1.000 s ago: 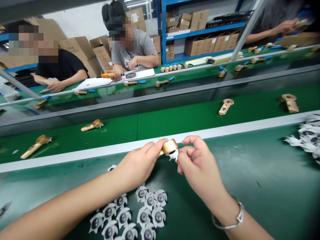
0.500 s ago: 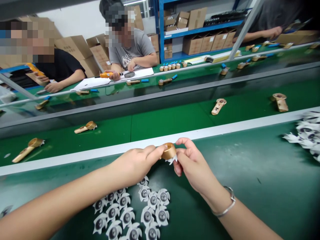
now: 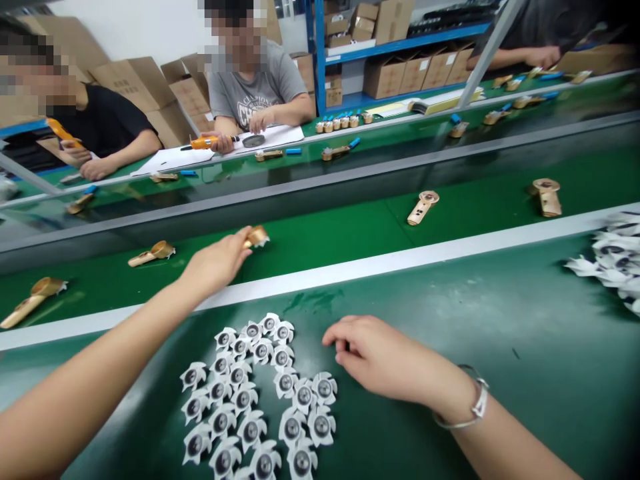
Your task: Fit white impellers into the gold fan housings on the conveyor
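My left hand [image 3: 216,261] reaches over the far green belt, its fingers closed on a gold handheld-fan housing [image 3: 259,237] with a ring-shaped head. White blade tips show at the ring's lower right edge; the handle is mostly hidden by my fingers. Over the near green bench, my right hand [image 3: 373,353] hangs with loosely bent fingers, thumb and forefinger apart, nothing between them. To its left lie many white fan impellers [image 3: 251,430] with dark round hubs, grouped loosely on the bench.
More gold housings [image 3: 153,254] lie spaced along the belt [image 3: 340,240]. A white strip [image 3: 385,265] separates belt from bench. White impellers [image 3: 617,260] are heaped at the right. Across the line, people work with orange tools [image 3: 213,142], near cardboard boxes [image 3: 385,75] on blue shelving.
My left hand has carried the gold housing away from my right hand, forward and left over the belt. My right hand has let go and dropped slightly. Belt housings have shifted left.
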A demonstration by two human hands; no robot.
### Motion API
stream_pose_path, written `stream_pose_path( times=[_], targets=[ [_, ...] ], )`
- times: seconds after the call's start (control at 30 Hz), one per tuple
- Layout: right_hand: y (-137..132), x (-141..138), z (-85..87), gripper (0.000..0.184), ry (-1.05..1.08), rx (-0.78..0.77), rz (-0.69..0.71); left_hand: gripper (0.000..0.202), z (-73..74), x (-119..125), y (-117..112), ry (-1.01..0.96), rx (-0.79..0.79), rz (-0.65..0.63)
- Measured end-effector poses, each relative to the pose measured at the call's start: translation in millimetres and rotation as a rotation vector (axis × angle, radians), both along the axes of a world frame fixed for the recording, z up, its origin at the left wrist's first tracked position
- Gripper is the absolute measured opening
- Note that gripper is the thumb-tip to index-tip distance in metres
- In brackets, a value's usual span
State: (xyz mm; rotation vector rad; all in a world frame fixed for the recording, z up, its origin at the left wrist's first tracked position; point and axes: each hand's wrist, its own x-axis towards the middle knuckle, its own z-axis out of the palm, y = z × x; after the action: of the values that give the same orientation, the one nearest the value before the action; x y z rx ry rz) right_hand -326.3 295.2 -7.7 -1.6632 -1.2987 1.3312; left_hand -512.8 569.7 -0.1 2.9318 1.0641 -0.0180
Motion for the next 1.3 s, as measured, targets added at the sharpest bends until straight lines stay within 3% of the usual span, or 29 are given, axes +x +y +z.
stream_pose_path(
  times=[0.13,0.2,0.27,0.33,0.4,0.5,0.6,0.67,0.73,0.8,0.9,1.13,1.3],
  targets=[
    [-4,-8,-2.0,0.031,-0.205,0.022,0.119,0.059,-10.6,-20,46,0.049,0.034,0.124],
    [-2,-13,-5.0,0.031,-0.234,0.042,0.163,0.06,-5.5,-21,49,0.012,0.08,0.164],
    [1,-17,-9.2,0.027,-0.236,0.067,0.195,0.057,4.3,-4,41,-0.068,0.142,0.175],
    [4,-19,-13.3,0.025,-0.232,0.084,0.212,0.053,12.7,34,25,-0.149,0.17,0.133],
    [5,-17,-16.0,0.025,-0.235,0.09,0.211,0.049,14.9,91,1,-0.187,0.122,0.039],
    [6,-12,-16.2,0.028,-0.248,0.099,0.183,0.042,6.6,190,-44,-0.157,-0.054,-0.091],
    [4,-6,-15.3,0.033,-0.26,0.117,0.17,0.041,-6.6,273,-87,-0.091,-0.228,-0.087],
    [3,-4,-16.8,0.037,-0.253,0.125,0.179,0.037,-13.6,308,-104,-0.088,-0.296,-0.078],
    [3,-6,-20.4,0.041,-0.241,0.123,0.201,0.032,-17.6,324,-111,-0.112,-0.344,-0.093],
    [4,-9,-24.1,0.04,-0.246,0.12,0.234,0.028,-18.1,321,-111,-0.137,-0.4,-0.131],
    [4,-13,-26.2,0.031,-0.267,0.123,0.266,0.027,-14.6,289,-102,-0.181,-0.5,-0.173],
    [1,-17,-18.8,0.022,-0.249,0.123,0.285,0.029,-6.3,142,-77,-0.35,-0.857,-0.096],
    [0,-15,-11.8,0.018,-0.246,0.124,0.206,0.027,9.2,42,-97,-0.43,-1.033,-0.035]
  ],
)
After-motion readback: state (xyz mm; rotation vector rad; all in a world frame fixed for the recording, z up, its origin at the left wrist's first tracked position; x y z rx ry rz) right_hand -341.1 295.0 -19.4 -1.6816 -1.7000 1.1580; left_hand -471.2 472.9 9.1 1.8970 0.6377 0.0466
